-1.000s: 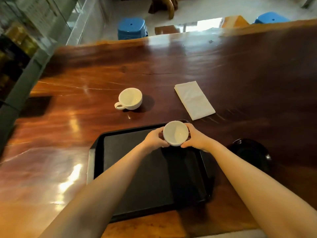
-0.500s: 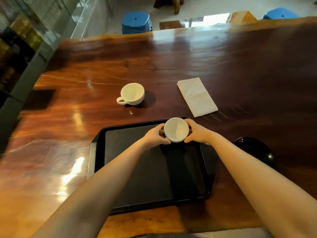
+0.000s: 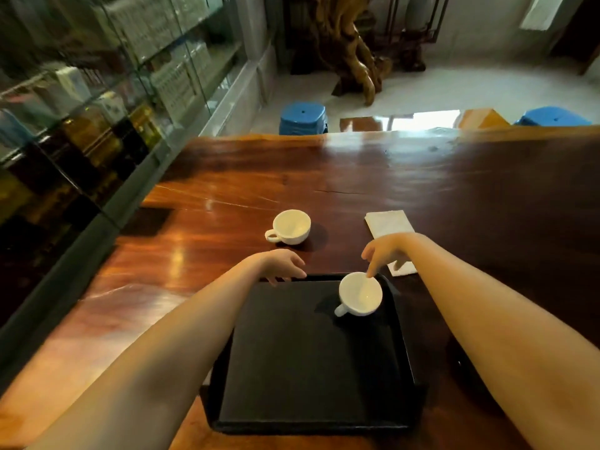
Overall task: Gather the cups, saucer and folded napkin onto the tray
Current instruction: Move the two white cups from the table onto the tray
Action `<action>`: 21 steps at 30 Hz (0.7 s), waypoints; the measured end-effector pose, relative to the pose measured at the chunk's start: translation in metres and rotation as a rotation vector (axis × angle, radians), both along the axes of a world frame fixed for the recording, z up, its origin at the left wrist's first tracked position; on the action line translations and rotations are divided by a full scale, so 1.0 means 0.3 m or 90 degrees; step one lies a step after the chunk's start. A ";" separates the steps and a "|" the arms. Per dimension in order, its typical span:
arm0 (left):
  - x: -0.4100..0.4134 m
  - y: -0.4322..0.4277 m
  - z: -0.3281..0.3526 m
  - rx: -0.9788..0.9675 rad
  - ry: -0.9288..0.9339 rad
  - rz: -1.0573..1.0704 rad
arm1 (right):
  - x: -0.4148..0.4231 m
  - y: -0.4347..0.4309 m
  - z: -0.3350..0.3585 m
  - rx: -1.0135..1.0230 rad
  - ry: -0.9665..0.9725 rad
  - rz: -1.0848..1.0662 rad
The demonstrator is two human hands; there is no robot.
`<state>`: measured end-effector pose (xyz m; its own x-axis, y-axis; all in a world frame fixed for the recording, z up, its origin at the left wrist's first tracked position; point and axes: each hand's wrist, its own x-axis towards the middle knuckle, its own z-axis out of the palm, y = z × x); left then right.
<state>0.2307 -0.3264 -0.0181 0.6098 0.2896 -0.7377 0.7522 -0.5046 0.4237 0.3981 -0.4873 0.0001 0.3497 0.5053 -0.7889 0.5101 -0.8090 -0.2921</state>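
My right hand [image 3: 388, 251] hangs open, fingertips just above the rim of the white cup [image 3: 360, 293] standing in the black tray's [image 3: 292, 368] far right corner. My left hand [image 3: 282, 264] is open and empty at the tray's far edge. Beyond, a second cup [image 3: 290, 226] and the folded napkin [image 3: 388, 224] lie on the wooden table [image 3: 454, 196].

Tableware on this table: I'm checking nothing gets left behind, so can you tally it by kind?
White cups: 2, one on the tray, one on the table
Folded napkins: 1
Black trays: 1
Saucers: none clearly visible
Total: 4
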 end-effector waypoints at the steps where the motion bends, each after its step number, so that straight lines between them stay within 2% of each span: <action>1: -0.001 0.020 0.021 0.004 0.003 0.002 | 0.000 0.030 0.020 0.000 0.004 0.007; 10: -0.016 0.246 0.061 0.055 0.008 0.006 | 0.007 0.303 0.012 -0.022 0.009 0.052; 16: 0.028 0.393 -0.030 0.044 0.034 0.003 | 0.059 0.432 -0.092 -0.019 0.011 0.068; 21: 0.070 0.499 -0.142 0.033 0.055 -0.004 | 0.096 0.517 -0.218 0.008 0.019 0.028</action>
